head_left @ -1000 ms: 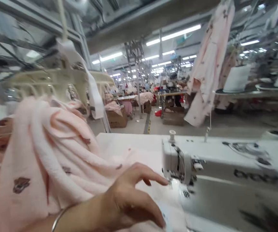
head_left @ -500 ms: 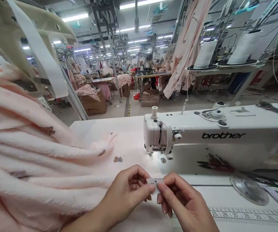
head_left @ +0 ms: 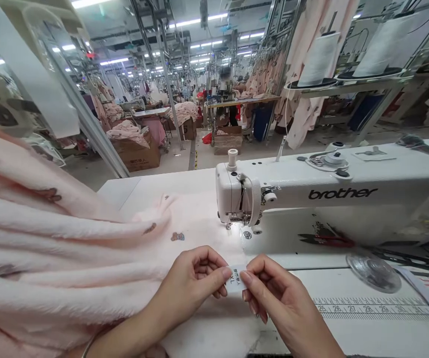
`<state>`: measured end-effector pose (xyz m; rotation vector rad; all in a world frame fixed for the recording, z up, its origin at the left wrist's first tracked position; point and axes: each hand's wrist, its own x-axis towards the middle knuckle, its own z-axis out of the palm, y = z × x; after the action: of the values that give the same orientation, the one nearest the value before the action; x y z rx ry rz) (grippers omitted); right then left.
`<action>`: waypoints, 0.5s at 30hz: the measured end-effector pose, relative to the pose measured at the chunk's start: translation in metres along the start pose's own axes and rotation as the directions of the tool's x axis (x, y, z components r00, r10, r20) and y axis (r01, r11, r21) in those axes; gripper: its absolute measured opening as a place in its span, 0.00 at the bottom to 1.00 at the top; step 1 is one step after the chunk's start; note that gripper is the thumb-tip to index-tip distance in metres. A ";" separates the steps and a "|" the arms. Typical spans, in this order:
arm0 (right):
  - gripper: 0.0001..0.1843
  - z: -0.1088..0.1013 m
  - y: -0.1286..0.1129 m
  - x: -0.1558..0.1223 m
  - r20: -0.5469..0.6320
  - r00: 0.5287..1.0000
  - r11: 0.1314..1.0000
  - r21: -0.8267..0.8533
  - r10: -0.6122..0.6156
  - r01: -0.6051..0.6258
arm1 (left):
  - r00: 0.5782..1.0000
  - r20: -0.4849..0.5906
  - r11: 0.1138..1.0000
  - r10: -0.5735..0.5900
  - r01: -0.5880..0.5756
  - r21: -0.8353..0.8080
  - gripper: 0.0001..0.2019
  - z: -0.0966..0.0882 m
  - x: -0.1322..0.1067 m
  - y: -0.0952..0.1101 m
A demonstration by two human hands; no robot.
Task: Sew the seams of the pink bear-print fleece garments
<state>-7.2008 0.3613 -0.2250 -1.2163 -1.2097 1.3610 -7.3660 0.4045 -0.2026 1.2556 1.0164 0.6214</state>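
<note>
Between my two hands is a small white size label (head_left: 235,279) with dark print, "XL" among it. My left hand (head_left: 195,278) pinches its left end between thumb and fingers. The right end is pinched by my right hand (head_left: 274,291). Under and left of my hands spreads pale pink plush fabric (head_left: 125,286) with small printed bears; it lies on the table and rises in folds at the left. Just beyond my hands, the lit needle area of a white sewing machine (head_left: 235,194) stands over the fabric's right edge.
Red-handled scissors (head_left: 326,237) lie beneath the machine arm. To the right are a clear round dish (head_left: 374,272), a printed ruler strip (head_left: 371,309) and a paper sheet (head_left: 428,293). Thread cones (head_left: 317,58) stand behind. A white strip (head_left: 37,74) hangs at upper left.
The label has turned so its print faces me more plainly, both hands still pinching it. The whole view has shifted slightly; the fabric on the table looks much the same.
</note>
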 end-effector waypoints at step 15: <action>0.11 -0.024 0.112 -0.006 0.354 0.716 0.108 -0.852 -0.602 0.513 | 0.958 0.140 0.319 0.251 -0.218 0.922 0.07 -0.025 0.079 -0.038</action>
<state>-7.1789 0.3466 -0.3363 -1.2199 -2.2276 -0.1392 -7.3580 0.4738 -0.2606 2.4902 1.2721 0.2019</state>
